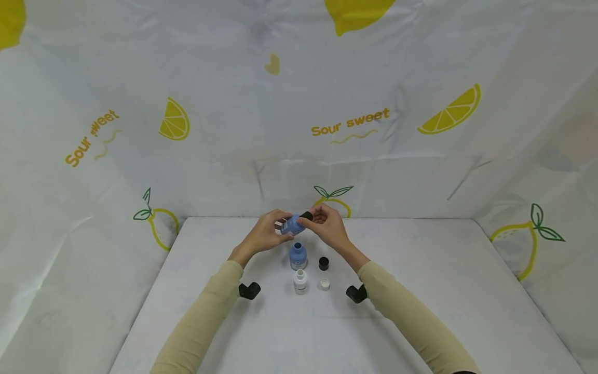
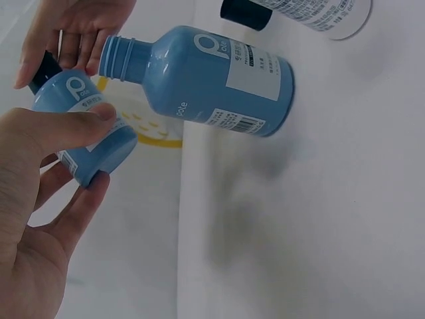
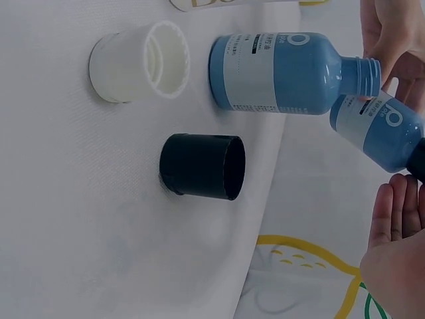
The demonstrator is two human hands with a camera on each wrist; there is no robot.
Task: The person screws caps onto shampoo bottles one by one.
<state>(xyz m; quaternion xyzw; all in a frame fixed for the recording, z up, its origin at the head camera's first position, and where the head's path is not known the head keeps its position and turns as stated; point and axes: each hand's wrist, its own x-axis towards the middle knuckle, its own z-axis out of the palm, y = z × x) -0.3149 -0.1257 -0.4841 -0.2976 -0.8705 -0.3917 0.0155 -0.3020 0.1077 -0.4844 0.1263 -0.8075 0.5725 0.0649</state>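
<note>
Tabletop booth [image 1: 224, 171] of lemon-print sheeting [image 1: 289, 104]

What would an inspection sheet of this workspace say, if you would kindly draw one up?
Surface: white tabletop.
Job's things: raised blue bottle, tilted, upper black cap at its neck; below, uncapped blue bottle and uncapped white bottle upright, loose black cap and loose white cap beside them.
Clutter: nothing seen.
Hands: left hand holds the raised blue bottle; right hand pinches the upper black cap.
Cables: nothing seen.
Surroundings: white lemon-print sheeting lettered "Sour sweet".
</note>
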